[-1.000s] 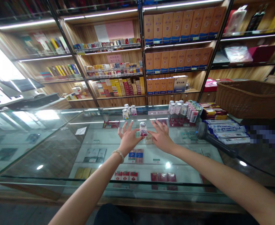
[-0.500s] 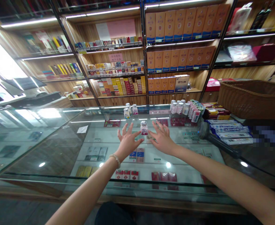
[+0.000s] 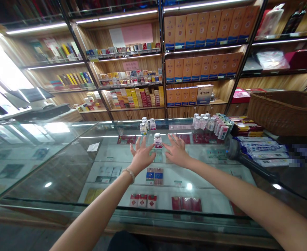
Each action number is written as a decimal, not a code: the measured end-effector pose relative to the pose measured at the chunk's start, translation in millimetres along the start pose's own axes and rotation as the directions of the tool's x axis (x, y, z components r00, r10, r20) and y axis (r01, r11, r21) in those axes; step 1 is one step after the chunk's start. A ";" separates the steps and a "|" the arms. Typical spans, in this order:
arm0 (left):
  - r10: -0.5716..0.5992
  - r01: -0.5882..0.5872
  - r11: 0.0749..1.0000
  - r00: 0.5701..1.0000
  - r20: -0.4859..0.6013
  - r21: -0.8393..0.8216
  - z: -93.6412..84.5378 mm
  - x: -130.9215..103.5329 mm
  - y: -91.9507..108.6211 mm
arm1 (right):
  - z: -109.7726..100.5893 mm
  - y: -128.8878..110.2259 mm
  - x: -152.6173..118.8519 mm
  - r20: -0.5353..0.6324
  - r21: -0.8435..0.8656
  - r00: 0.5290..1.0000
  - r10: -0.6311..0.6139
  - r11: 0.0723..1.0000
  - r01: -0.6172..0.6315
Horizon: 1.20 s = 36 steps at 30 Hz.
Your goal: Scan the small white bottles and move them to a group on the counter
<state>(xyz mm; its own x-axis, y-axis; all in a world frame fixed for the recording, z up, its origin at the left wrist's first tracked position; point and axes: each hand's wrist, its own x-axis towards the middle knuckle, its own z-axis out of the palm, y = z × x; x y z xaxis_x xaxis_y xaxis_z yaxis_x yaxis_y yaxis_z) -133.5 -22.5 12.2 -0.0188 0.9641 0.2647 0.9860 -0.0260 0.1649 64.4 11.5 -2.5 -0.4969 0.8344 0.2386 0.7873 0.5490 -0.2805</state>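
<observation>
The small bottle (image 3: 158, 141) stands upright on the glass desk (image 3: 111, 149), directly between the left hand (image 3: 141, 157) and right hand (image 3: 178, 153). Both hands' fingers spread wide, gripping nothing; whether any touch it is unclear.

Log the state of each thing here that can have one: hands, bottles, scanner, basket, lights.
Left hand, fingers spread, beside the front bottle; contact unclear.
Right hand, fingers spread, on the bottle's other side; contact unclear.
Front bottle, upright, lid on.
Bottles behind it, upright, lids on.
Scanner, lying down, blue light showing.
Wicker basket, opening upward.
Shelf lights, lit.
</observation>
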 end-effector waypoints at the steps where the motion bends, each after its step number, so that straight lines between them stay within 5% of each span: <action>1: -0.010 0.010 1.000 1.000 0.001 -0.006 1.4 3.8 -2.1 | 1.9 -0.3 4.6 -0.001 -0.002 1.000 0.005 1.000 -0.005; 19: -0.075 0.070 0.996 0.995 -0.072 -0.063 17.6 57.5 -29.6 | 21.0 -4.4 73.4 -0.017 0.023 0.997 0.069 0.997 -0.069; 36: -0.082 0.081 0.997 0.994 -0.078 -0.017 23.0 77.2 -34.7 | 27.6 -3.0 94.9 -0.024 0.011 0.997 0.077 0.997 -0.076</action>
<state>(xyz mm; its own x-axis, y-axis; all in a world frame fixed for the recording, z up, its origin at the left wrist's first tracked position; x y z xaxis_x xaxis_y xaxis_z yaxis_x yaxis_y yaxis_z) -165.3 58.9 5.0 -0.1126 0.9393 0.3241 0.9783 0.0476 0.2019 4.8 90.3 -4.6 -0.4263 0.8727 0.2382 0.8188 0.4842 -0.3084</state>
